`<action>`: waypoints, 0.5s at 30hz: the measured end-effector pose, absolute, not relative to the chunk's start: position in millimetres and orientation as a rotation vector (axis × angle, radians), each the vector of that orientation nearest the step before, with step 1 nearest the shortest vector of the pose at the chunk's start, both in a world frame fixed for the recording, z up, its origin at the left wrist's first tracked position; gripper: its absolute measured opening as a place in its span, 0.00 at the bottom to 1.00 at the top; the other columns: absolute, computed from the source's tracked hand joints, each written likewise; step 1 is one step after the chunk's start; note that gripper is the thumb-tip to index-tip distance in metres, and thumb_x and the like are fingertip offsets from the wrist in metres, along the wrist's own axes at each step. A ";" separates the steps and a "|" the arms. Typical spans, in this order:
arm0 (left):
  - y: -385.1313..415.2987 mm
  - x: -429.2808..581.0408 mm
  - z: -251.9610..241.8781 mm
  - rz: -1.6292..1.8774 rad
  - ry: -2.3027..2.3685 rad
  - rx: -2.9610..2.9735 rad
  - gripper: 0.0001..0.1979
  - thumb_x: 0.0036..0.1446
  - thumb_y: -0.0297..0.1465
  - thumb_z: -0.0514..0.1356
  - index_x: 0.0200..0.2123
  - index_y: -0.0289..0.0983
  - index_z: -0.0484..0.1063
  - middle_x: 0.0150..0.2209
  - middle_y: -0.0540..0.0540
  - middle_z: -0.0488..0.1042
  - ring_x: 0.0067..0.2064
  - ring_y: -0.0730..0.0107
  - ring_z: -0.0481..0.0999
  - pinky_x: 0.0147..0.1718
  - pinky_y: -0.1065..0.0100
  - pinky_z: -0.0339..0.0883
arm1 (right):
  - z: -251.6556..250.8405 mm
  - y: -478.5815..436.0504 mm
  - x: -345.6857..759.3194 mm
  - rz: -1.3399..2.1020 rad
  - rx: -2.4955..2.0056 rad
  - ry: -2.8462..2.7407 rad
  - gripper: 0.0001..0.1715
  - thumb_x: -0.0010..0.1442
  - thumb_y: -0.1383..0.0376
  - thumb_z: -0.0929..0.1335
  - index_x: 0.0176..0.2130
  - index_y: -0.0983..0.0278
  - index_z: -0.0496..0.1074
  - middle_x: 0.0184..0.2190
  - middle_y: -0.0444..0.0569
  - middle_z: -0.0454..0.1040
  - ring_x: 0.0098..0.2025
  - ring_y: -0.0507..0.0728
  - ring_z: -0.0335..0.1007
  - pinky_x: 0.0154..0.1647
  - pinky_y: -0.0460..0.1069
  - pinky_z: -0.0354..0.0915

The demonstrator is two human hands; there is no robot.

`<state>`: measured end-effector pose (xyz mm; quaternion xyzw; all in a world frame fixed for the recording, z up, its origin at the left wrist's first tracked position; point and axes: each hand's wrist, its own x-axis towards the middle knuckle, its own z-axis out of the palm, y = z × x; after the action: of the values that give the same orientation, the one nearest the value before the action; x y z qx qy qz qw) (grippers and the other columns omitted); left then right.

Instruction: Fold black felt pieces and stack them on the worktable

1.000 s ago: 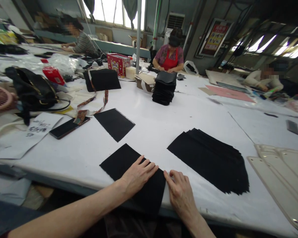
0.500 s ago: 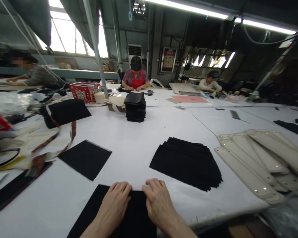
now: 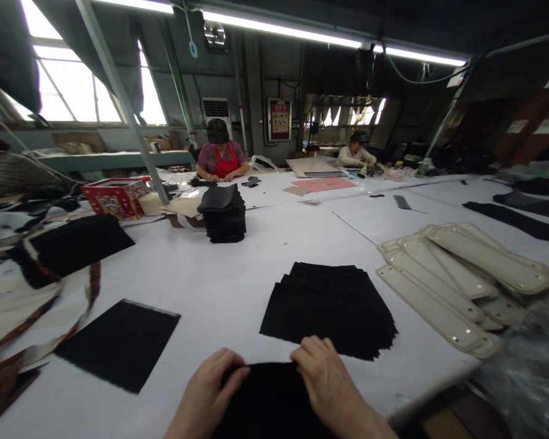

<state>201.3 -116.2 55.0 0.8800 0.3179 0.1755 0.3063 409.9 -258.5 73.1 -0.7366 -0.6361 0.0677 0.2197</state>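
Note:
A black fabric piece (image 3: 268,402) spans the gap between my two hands at the bottom of the view. My left hand (image 3: 215,384) pinches its far edge at the left, thumb and fingers closed. At the right end of that edge, my right hand (image 3: 322,378) grips it with curled fingers. Just beyond my right hand lies a fanned stack of black fabric pieces (image 3: 329,308). One single black square (image 3: 121,344) rests flat on the white table to the left of my left hand.
Cream panels with metal studs (image 3: 439,280) overlap at the right, beside clear plastic (image 3: 526,360). A tall black stack (image 3: 224,213) stands farther back, near a red patterned box (image 3: 114,198). A black bundle (image 3: 73,247) lies left. Several people sit around the white table (image 3: 274,256).
Both hands have shifted right with the black fabric, and its far edge looks lifted and curved now. My view has turned to the right.

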 end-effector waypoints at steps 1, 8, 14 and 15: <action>-111.6 222.8 62.6 0.532 0.827 2.303 0.10 0.64 0.38 0.54 0.33 0.41 0.70 0.34 0.49 0.74 0.38 0.66 0.74 0.39 0.67 0.68 | 83.1 -256.4 427.8 0.125 -2.064 -1.741 0.16 0.61 0.76 0.60 0.38 0.59 0.71 0.35 0.44 0.69 0.39 0.55 0.63 0.42 0.52 0.54; -77.5 351.1 48.2 0.825 0.897 2.328 0.35 0.56 0.30 0.60 0.65 0.37 0.50 0.67 0.35 0.51 0.67 0.52 0.53 0.61 0.48 0.57 | 65.6 -228.5 544.4 -0.711 -2.198 -1.632 0.26 0.64 0.69 0.58 0.60 0.60 0.64 0.51 0.54 0.71 0.51 0.63 0.65 0.49 0.60 0.58; -89.2 401.3 -5.4 0.695 0.861 2.542 0.39 0.59 0.35 0.58 0.69 0.42 0.42 0.71 0.44 0.31 0.70 0.42 0.30 0.63 0.38 0.51 | -9.5 -230.9 583.7 -0.892 -2.049 -1.714 0.32 0.62 0.52 0.61 0.64 0.50 0.58 0.63 0.46 0.61 0.64 0.68 0.54 0.56 0.66 0.55; -92.7 406.7 -9.6 0.667 0.904 2.536 0.38 0.60 0.35 0.57 0.69 0.41 0.42 0.71 0.46 0.30 0.70 0.42 0.28 0.64 0.38 0.49 | -17.8 -232.3 587.1 -0.884 -2.047 -1.706 0.32 0.61 0.50 0.61 0.63 0.49 0.59 0.62 0.45 0.62 0.63 0.68 0.55 0.56 0.66 0.56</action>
<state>406.7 -92.7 -9.6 0.8988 0.3206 0.2364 0.1830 587.1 -232.3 -17.8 -0.7190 -0.5993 -0.3104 0.1662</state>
